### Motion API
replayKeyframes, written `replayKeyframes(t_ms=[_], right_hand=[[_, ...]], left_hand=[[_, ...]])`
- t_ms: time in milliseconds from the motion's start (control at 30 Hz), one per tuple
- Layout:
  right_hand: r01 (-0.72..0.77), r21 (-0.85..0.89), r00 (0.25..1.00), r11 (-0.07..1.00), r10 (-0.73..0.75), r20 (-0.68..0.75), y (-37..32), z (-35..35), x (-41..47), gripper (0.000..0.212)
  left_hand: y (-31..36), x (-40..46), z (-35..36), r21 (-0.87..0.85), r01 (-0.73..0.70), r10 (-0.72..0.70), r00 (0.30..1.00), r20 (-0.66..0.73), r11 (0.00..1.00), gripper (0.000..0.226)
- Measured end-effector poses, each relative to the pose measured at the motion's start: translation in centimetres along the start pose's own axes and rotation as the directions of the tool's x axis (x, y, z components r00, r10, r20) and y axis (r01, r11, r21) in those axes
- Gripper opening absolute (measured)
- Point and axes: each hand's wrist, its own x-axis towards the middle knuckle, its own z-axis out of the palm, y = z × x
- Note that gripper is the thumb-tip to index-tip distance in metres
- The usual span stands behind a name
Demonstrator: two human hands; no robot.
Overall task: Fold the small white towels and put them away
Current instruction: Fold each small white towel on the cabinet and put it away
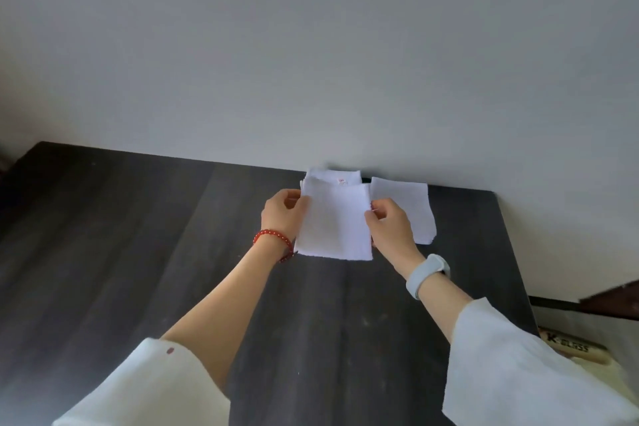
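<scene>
The fingers [297,205] of the left hand [281,214] are curled on the left edge of a small white towel [334,221], and its right edge is pinched by the right hand [389,228]. The towel is held flat above the far part of a dark table [138,235], near the wall [311,45]. A stack of white towels [333,177] with a small red label is seen just behind it. A folded towel [403,199] is laid beside, on the right. A red bead bracelet [273,239] is worn on the left wrist, a pale band [427,273] on the right.
</scene>
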Motion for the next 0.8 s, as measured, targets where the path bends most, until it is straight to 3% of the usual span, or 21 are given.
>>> replayKeyframes(t_ms=[333,500,633,733,767,800], right_hand=[[-0.003,-0.069,1.000,0.998,0.003,-0.002,2.7,2.8,10.8,0.009],[0.009,-0.228,1.000,0.974,-0.015,-0.025,3.8,3.7,11.8,0.008],[0.082,-0.344,0.988,0.936,-0.121,-0.093,3.7,3.6,11.0,0.018],[0.218,-0.359,0.949,0.908,-0.282,-0.138,3.3,2.5,8.2,0.019],[0.193,-0.305,0.957,0.933,-0.248,-0.151,3.4,2.1,7.1,0.018],[0.100,-0.198,0.979,0.975,-0.132,-0.156,3.6,1.7,5.7,0.017]], left_hand=[[-2.2,10.7,4.5,0.106,0.038,-0.029,0.996,-0.089,0.994,0.023],[-3.9,12.1,5.4,0.189,0.031,-0.013,0.995,-0.098,0.981,0.024],[-4.4,12.6,5.5,0.323,-0.083,0.130,0.983,-0.126,0.943,0.030],[-4.4,10.2,4.9,0.475,-0.366,0.476,0.870,-0.132,0.800,0.033],[-4.7,8.7,4.7,0.485,-0.443,0.554,0.825,-0.108,0.754,0.032],[-4.8,6.9,4.6,0.427,-0.472,0.555,0.828,-0.087,0.771,0.030]])
